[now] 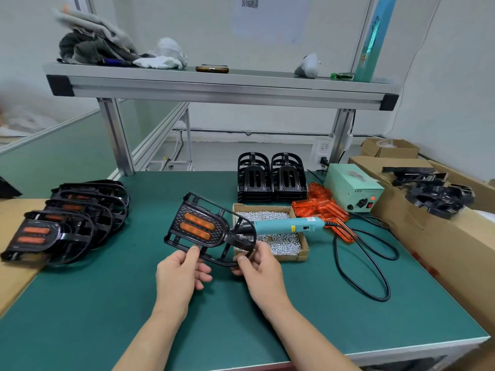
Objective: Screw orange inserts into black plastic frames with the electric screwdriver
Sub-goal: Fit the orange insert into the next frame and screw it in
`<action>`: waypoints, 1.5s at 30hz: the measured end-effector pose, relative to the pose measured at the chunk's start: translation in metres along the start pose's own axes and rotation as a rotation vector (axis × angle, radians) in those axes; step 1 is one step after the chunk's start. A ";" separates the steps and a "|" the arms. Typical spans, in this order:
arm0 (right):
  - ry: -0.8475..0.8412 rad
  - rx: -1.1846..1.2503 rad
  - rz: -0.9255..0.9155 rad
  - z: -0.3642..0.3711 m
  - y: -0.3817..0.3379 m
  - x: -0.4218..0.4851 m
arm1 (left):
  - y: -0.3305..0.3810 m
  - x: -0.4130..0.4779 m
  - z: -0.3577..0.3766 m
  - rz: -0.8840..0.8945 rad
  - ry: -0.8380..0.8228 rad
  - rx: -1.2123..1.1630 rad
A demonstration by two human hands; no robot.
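Over the desk's middle: black frame (187, 210) with orange insert (199, 221).
Left hand (179, 274) and right hand (259, 269) both pinch its near rim; screwdriver (284, 226) rests on the screw box (302, 253).

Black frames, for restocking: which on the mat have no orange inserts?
The two stacks behind the screw box: their slots are empty, while the held frame and left pile show orange.

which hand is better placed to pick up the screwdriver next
Right, probably. The electric screwdriver lies across the box of screws just beyond the right hand, on that side. The left hand, farther away, pinches the near edge of the black frame and could hold it alone.
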State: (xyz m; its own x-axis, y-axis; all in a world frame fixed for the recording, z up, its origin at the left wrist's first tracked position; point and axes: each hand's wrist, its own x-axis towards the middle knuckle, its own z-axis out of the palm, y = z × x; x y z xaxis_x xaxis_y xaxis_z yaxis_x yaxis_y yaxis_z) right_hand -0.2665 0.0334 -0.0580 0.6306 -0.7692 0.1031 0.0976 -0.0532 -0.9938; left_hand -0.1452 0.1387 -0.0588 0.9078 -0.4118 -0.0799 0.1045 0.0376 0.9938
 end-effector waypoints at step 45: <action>-0.305 -0.807 -0.229 0.077 -0.006 0.017 | 0.016 0.010 -0.075 -0.014 0.361 -0.045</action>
State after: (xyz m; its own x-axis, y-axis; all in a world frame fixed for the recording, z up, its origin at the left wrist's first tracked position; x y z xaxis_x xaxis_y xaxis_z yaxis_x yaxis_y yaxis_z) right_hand -0.1970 0.0702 -0.0475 0.8511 -0.4877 0.1946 -0.2527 -0.7053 -0.6623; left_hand -0.1036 0.2035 -0.0491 0.9902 -0.0644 -0.1239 0.1288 0.0780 0.9886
